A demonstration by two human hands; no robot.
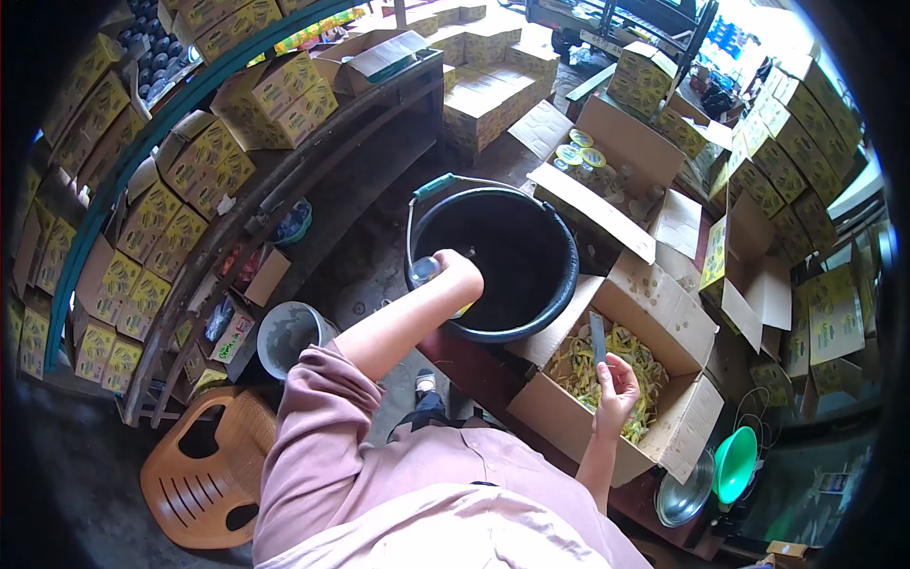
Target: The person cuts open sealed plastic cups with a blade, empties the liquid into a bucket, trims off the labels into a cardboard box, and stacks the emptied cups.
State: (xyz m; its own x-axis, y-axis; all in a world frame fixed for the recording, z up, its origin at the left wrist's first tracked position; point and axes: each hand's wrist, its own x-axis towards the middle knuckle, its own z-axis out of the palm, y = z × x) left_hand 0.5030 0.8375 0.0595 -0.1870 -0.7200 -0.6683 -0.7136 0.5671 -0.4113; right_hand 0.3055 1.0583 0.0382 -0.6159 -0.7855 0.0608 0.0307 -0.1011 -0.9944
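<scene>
My left hand (457, 273) is closed around a small clear plastic container (424, 271), with a bit of yellow showing below the fingers. That hand is over the near left part of a large black bucket (561, 302), which has a wire handle with a green grip. Between the fingers of my right hand (617, 387) is a flat grey blade (597, 338), pointing up. This hand is above an open cardboard box (540, 403) filled with yellow and pale scraps (637, 379); their exact kind is hard to make out.
Beyond the bucket, an open carton (630, 128) holds several round lidded cups (580, 152). Yellow printed cartons (213, 156) line the left shelf and right side. A grey bucket (289, 337) and brown plastic chair (204, 474) stand left; a green bowl (736, 465) and metal bowl (684, 493) sit right.
</scene>
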